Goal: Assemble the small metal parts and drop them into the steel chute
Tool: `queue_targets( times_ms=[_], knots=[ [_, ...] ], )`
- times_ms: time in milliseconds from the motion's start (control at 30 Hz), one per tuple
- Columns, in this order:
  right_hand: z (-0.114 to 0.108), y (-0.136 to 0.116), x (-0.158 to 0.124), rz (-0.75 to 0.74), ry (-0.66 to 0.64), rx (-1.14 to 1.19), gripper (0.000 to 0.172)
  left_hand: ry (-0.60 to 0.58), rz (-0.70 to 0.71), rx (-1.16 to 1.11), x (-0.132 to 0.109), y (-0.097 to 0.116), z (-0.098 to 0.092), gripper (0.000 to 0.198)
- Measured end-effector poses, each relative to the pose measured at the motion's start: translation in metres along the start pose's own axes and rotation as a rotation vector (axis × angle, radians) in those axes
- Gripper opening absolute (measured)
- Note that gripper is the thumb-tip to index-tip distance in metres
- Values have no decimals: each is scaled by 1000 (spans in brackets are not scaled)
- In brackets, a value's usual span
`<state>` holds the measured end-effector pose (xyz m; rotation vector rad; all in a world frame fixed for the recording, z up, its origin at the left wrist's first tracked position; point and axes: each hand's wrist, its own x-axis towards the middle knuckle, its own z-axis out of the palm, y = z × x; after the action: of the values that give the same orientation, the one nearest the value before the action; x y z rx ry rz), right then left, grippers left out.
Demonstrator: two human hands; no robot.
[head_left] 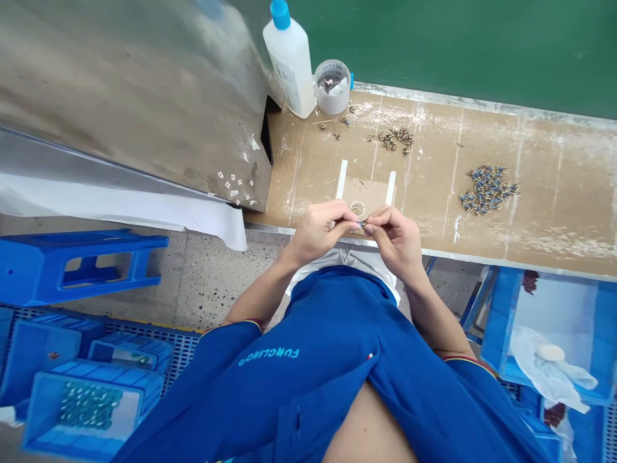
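Note:
Close to the bench's front edge, my left hand [324,226] and my right hand [396,239] meet fingertip to fingertip. Between them they pinch a small blue-and-brass part [361,224]; its exact kind is too small to make out. Just beyond the fingers lies a thin pale ring [357,208] on a cardboard piece [369,191] flanked by two white strips. A pile of similar blue-and-brass parts [488,189] sits to the right on the bench. Farther back is a smaller cluster of dark brass parts [397,139].
A white bottle with a blue cap [292,64] and a tape roll holding scraps [332,90] stand at the back. A metal box [159,90] borders the cardboard-covered bench [554,186] on the left. Below are a blue stool [110,263] and blue bins [91,402].

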<state>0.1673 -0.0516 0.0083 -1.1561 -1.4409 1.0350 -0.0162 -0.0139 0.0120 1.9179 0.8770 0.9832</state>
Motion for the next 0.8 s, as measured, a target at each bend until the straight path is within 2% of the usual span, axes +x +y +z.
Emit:
queue_targets(
  times_ms=[233, 300, 367, 467, 533, 567, 600, 633, 667, 733, 767, 800],
  knots=[
    [-2, -4, -1, -6, -31, -41, 21, 2, 18, 3, 0, -1, 5, 16],
    [1, -1, -1, 18, -32, -29, 19, -20, -43, -14, 1, -2, 5, 16],
    [1, 7, -3, 71, -32, -17, 15, -107, -175, -64, -1, -3, -3, 14],
    [-14, 31, -7, 190, 81, -28, 14, -336, -427, -180, -18, -1, -35, 51],
    [-41, 53, -12, 253, 279, -70, 18, -408, -576, -171, -39, -1, -70, 47],
    [-59, 65, -14, 272, 400, -106, 20, -385, -642, -138, -51, -2, -88, 41],
    [-79, 77, -17, 293, 512, -148, 23, -300, -707, -85, -63, -5, -106, 37],
    [-100, 89, -19, 318, 620, -196, 25, -162, -768, -13, -72, -10, -123, 34],
    [-122, 99, -21, 347, 725, -247, 24, 40, -818, 85, -78, -16, -136, 31],
    [-159, 116, -24, 409, 918, -329, 20, 557, -844, 331, -80, -30, -154, 25],
    [-174, 122, -24, 428, 984, -349, 17, 724, -832, 451, -76, -38, -159, 22],
    [-186, 127, -24, 445, 1028, -358, 14, 827, -803, 549, -70, -45, -161, 19]
  ],
)
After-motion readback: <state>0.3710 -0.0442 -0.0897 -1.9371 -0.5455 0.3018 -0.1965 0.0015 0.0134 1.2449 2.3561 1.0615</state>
